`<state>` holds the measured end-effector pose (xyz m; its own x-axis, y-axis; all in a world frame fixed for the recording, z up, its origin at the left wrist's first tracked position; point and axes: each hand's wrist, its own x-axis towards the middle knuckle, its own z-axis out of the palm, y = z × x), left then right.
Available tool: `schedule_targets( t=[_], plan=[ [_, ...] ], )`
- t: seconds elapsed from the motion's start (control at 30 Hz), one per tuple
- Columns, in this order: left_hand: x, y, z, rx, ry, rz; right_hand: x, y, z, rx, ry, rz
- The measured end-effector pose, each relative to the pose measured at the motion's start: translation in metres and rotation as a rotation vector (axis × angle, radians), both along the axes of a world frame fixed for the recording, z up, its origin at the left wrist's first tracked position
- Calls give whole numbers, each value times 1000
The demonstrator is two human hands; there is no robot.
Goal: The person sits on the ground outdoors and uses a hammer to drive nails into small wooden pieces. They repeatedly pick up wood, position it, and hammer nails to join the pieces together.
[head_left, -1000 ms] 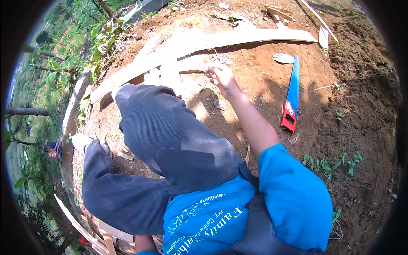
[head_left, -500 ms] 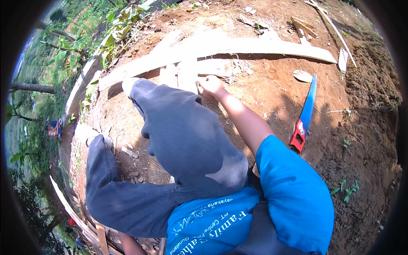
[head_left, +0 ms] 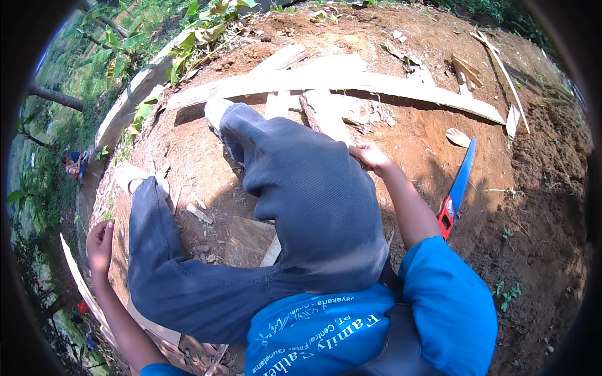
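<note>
My right hand (head_left: 371, 156) is beside my raised knee, fingers curled at the near end of a pale wooden plank (head_left: 327, 114). The knee hides part of that end and the fingertips. This plank runs away from me, under or against a long board (head_left: 401, 88) lying crosswise on the soil. Out to the left, beyond my bent leg, my left hand (head_left: 99, 245) is raised with fingers loosely bent and thumb apart. Nothing shows in it. To the right, a handsaw (head_left: 461, 178) with a blue blade and red handle lies on the ground.
A squared wood block (head_left: 246, 241) sits between my legs, with chips around it. Long split strips (head_left: 84, 282) lie at the left by a drop into greenery. Thin sticks (head_left: 505, 75) are at the far right. Another person (head_left: 76, 164) is beyond the left edge.
My left hand has come into view at the left. My right hand has drawn nearer to my knee, and the plank beside it now lies at a slant. The view has shifted.
</note>
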<state>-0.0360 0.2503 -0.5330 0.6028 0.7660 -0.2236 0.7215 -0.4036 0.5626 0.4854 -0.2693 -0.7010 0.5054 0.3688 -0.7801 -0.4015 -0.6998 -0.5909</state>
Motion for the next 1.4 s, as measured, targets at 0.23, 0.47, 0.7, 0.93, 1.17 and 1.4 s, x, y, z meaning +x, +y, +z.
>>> schedule_targets(
  t=[0.23,0.47,0.7,0.93,1.17,1.4],
  plan=[
    [104,-44,-3,-31,43,-251,-9,-95,11,-227,-193,55],
    [127,-79,-35,-176,-16,-309,-27,19,6,45,-648,-35],
    [118,-103,-26,-144,71,-257,-2,186,-15,-46,-426,238],
    [108,-106,-31,-229,-109,-171,-19,146,-27,233,-248,33],
    [235,-148,-9,-575,-246,-127,-13,90,98,572,-186,158],
    [356,-187,39,-924,-881,74,-22,209,230,710,-980,631]
  ],
)
